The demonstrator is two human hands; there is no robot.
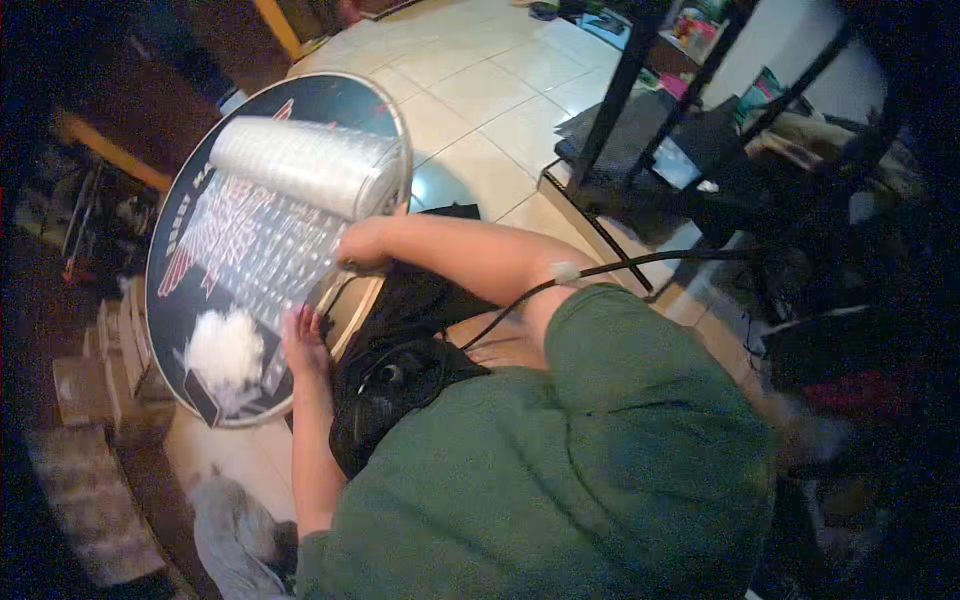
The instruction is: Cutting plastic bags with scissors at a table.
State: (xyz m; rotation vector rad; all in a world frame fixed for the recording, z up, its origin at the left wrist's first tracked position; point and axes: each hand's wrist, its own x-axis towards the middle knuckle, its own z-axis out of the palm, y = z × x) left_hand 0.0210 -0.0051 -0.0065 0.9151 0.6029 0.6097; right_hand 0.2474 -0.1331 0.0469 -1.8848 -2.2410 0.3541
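Observation:
A thick roll of clear bubble wrap lies across the far part of a round table. Its loose sheet is spread over the tabletop towards me. My right hand is closed at the near edge of this sheet, just below the roll's end. Beside the sheet's lower corner is my left hand, blurred, its fingers bent; whether they pinch the plastic cannot be seen. A fluffy white bundle rests on the table left of that hand. Next to it lies a dark flat object.
Cardboard boxes are stacked left of the table. Grey cloth hangs or lies below them. A black cable crosses my right arm. Dark metal posts and a cluttered rack stand at right, beyond the tiled floor.

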